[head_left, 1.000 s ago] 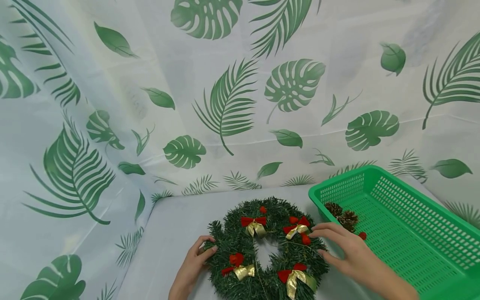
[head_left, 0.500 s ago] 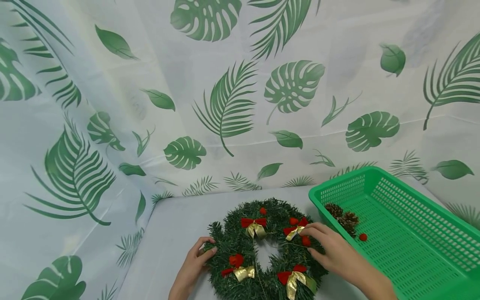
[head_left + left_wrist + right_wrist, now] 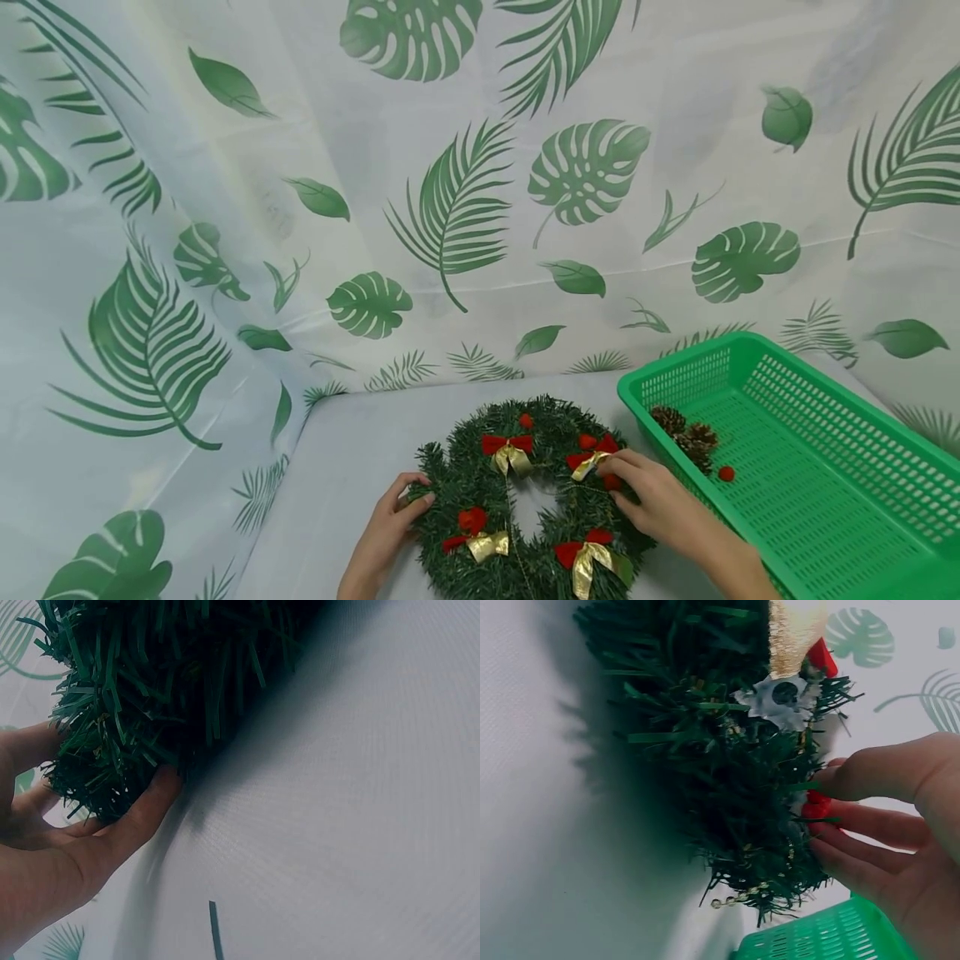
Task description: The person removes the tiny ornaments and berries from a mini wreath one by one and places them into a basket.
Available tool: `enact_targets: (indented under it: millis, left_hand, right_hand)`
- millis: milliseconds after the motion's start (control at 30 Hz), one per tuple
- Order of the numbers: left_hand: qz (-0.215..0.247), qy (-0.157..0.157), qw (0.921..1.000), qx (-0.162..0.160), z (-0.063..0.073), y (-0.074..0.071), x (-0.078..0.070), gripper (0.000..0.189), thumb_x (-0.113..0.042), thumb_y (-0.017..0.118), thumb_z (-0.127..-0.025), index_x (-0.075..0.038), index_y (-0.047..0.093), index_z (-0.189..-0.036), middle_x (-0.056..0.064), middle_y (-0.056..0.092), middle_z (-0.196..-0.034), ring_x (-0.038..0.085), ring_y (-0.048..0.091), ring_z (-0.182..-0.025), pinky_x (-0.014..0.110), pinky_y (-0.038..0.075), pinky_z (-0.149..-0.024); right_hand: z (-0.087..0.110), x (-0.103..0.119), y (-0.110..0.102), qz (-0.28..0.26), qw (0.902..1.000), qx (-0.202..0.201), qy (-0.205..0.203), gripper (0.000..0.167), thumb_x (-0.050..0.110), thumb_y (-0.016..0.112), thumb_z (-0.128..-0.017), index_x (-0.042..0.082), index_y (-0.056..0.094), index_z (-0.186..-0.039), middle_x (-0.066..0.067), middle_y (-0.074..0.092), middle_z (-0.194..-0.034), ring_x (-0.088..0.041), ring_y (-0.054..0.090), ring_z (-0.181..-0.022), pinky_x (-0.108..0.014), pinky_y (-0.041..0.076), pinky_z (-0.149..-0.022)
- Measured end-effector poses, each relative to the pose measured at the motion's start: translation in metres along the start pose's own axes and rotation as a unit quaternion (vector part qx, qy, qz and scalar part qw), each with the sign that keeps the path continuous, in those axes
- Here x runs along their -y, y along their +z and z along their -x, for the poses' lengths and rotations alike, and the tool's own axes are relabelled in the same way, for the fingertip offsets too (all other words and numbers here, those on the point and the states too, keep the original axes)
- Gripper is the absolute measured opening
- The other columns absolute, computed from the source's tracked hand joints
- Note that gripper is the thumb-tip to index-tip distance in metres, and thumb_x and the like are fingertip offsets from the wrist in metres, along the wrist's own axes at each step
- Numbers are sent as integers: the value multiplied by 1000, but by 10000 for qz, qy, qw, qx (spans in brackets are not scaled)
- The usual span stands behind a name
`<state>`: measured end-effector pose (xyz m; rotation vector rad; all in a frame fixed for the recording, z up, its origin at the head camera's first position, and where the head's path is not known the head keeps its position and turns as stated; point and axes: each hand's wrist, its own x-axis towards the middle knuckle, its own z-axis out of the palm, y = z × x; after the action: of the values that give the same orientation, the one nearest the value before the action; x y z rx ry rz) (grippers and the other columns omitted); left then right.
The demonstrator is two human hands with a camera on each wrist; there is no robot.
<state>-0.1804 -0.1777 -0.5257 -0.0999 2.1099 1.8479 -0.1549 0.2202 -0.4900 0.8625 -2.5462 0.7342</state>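
Note:
A green artificial wreath [image 3: 465,458] lies on the white tabletop, trimmed with several red-and-gold bows [image 3: 510,454] and small red pom-poms [image 3: 526,421]. My left hand [image 3: 385,529] grips its left edge; the left wrist view shows the thumb beneath and the fingers around the bristly branch [image 3: 112,772]. On the opposite side, my right hand [image 3: 660,500] reaches over the upper right bow. In the right wrist view, thumb and fingers [image 3: 870,772] pinch a red pom-pom [image 3: 816,806] against the wreath. Fingers cover part of that pom-pom in the head view.
To the right stands a green plastic basket [image 3: 810,392]. Inside lie several pine cones [image 3: 693,437] and one red pom-pom [image 3: 726,474]. A white curtain [image 3: 480,333] printed with green leaves surrounds the table. Gold beaded string [image 3: 739,898] runs through the wreath.
My right hand has moved left, from the wreath's outer right edge in to the red pom-pom by the upper right bow. The left hand and the wreath have stayed put.

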Motion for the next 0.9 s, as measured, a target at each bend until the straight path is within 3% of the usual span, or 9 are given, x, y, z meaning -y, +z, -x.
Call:
enact_targets:
  millis: [733, 900]
  left_hand:
    - [-61, -23, 10000, -17, 0, 0, -1, 41, -38, 67, -100, -11, 54, -128, 9, 57, -114, 21, 51, -95, 38, 47, -74]
    - [-77, -8, 10000, -37, 1, 1, -1, 40, -37, 67, -100, -11, 55, -127, 8, 56, -109, 20, 50, -91, 38, 47, -73]
  right_hand:
    - [-1, 4, -3, 151, 9997, 122, 135, 37, -9, 83, -75, 8, 68, -104, -3, 67, -102, -23, 67, -89, -31, 57, -70]
    - [-1, 4, -2, 53, 10000, 7, 72, 39, -11, 83, -74, 8, 67, -103, -2, 65, -100, -20, 66, -84, -28, 55, -66]
